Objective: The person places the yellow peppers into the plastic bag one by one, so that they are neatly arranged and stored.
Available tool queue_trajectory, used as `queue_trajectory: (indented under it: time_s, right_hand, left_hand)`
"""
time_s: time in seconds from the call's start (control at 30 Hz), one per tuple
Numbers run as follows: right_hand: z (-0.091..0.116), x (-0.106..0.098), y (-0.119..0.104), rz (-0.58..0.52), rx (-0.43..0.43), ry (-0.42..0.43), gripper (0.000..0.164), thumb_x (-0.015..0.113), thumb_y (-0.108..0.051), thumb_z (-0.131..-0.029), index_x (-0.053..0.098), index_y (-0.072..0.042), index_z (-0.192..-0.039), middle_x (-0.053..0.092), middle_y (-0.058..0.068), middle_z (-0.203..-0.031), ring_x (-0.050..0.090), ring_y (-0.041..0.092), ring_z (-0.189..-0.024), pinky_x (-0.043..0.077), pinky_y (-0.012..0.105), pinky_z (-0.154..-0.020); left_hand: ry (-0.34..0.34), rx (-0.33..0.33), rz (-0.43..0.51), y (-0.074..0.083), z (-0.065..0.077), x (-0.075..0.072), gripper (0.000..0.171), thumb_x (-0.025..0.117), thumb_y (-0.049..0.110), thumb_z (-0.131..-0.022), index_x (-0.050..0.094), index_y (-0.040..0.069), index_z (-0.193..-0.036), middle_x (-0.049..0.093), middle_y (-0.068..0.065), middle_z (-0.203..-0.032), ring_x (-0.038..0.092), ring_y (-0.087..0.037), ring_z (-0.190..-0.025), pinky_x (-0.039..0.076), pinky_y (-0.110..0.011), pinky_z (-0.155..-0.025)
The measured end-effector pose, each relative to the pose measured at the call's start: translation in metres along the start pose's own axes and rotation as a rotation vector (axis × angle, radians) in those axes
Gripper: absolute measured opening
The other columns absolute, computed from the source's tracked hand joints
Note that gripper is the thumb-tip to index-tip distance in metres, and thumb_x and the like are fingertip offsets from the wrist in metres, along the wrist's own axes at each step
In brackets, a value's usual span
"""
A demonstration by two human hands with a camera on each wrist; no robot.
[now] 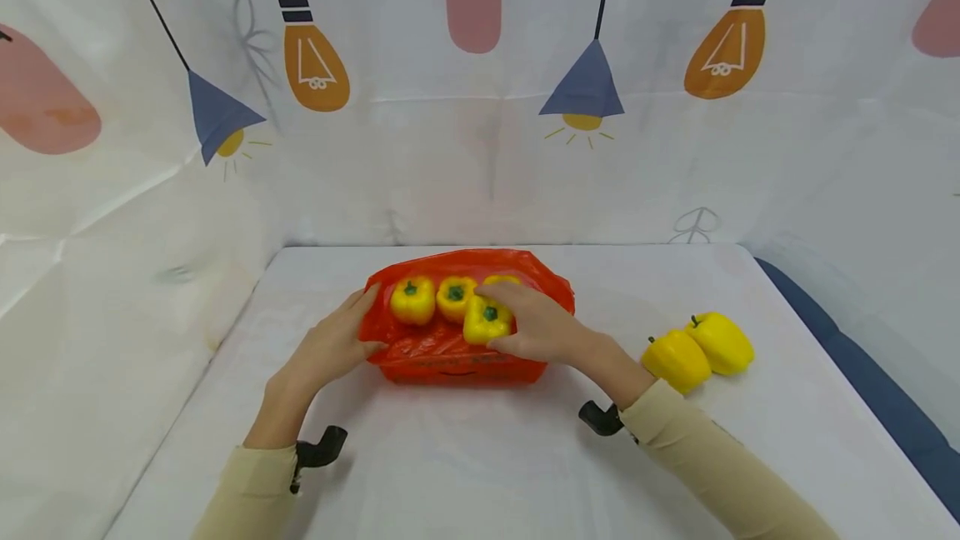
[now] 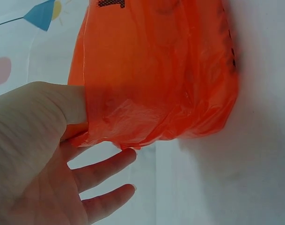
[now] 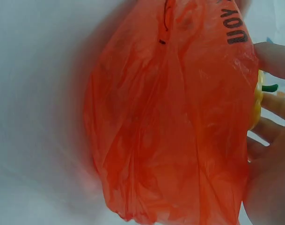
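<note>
A red plastic bag [image 1: 457, 369] lies on the table with its mouth spread, and several yellow bell peppers [image 1: 413, 301] show inside. My left hand [image 1: 333, 344] holds the bag's left edge. In the left wrist view its thumb [image 2: 69, 101] goes behind the near wall while other fingers [image 2: 107, 168] stay outside. At the bag's right side, my right hand [image 1: 542, 325] grips a yellow bell pepper [image 1: 486, 322] over the opening. The right wrist view shows mostly the bag [image 3: 170, 126], with the pepper's green stem [image 3: 270, 88] beside the fingers.
Two more yellow bell peppers [image 1: 677, 361] lie side by side on the white table [image 1: 465, 465], right of the bag, close to my right forearm. A white curtain [image 1: 420, 173] printed with lamps hangs behind the table. Dark blue fabric [image 1: 862, 373] runs along the right edge.
</note>
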State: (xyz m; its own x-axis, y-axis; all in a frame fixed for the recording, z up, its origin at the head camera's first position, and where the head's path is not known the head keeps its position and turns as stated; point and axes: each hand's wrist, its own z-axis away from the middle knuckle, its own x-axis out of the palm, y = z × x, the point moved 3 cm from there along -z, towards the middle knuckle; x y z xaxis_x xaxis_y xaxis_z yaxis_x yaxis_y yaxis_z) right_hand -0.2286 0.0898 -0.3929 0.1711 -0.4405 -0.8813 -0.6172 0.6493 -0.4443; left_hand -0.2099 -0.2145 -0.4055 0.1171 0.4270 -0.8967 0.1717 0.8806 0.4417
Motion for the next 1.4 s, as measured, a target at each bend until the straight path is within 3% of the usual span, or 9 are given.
queue_trajectory:
  time_s: [0.3,0.5,0.73,1.17,1.4]
  right_hand:
    - [-0.011,0.013,-0.013,0.012,0.06,-0.104,0.068,0.072,-0.035,-0.088,0.043,-0.032,-0.15,0.047,-0.009,-0.152,0.039,0.019,-0.145,0.043,0.049,-0.113]
    - [-0.016,0.019,-0.019,-0.004,0.073,-0.149,0.069,0.071,-0.036,-0.088,0.041,-0.031,-0.151,0.044,-0.009,-0.154,0.038,0.02,-0.145,0.045,0.049,-0.111]
    - [-0.025,0.027,-0.025,-0.008,0.042,-0.151,0.071,0.069,-0.038,-0.089,0.037,-0.034,-0.152,0.044,-0.012,-0.154,0.04,0.017,-0.145,0.041,0.047,-0.115]
    - [-0.041,0.04,-0.047,-0.033,-0.013,-0.14,0.069,0.072,-0.037,-0.088,0.042,-0.028,-0.149,0.051,-0.009,-0.148,0.048,0.013,-0.135,0.047,0.043,-0.11]
    - [-0.049,0.048,-0.055,-0.01,0.011,-0.136,0.067,0.07,-0.04,-0.089,0.042,-0.03,-0.149,0.05,-0.008,-0.148,0.047,0.013,-0.136,0.05,0.041,-0.107]
  left_hand:
    - [0.016,0.019,0.004,0.0,0.001,-0.002,0.091,0.074,0.025,-0.089,0.018,0.012,-0.16,0.027,-0.017,-0.163,0.035,-0.042,-0.144,0.038,-0.067,-0.109]
    - [0.015,0.037,0.006,0.001,0.0,-0.002,0.092,0.074,0.024,-0.088,0.018,0.013,-0.16,0.027,-0.016,-0.163,0.036,-0.041,-0.144,0.038,-0.066,-0.109]
    - [0.01,0.031,-0.011,-0.001,-0.001,-0.001,0.092,0.075,0.023,-0.088,0.018,0.012,-0.16,0.028,-0.017,-0.162,0.037,-0.042,-0.144,0.038,-0.066,-0.109]
    - [0.0,0.02,-0.016,-0.003,0.001,0.0,0.092,0.074,0.022,-0.088,0.018,0.015,-0.16,0.027,-0.015,-0.163,0.037,-0.04,-0.144,0.039,-0.065,-0.109]
    - [-0.005,0.021,-0.002,-0.003,0.001,0.001,0.089,0.072,0.017,-0.089,0.019,0.016,-0.16,0.026,-0.013,-0.164,0.038,-0.039,-0.144,0.044,-0.062,-0.106]
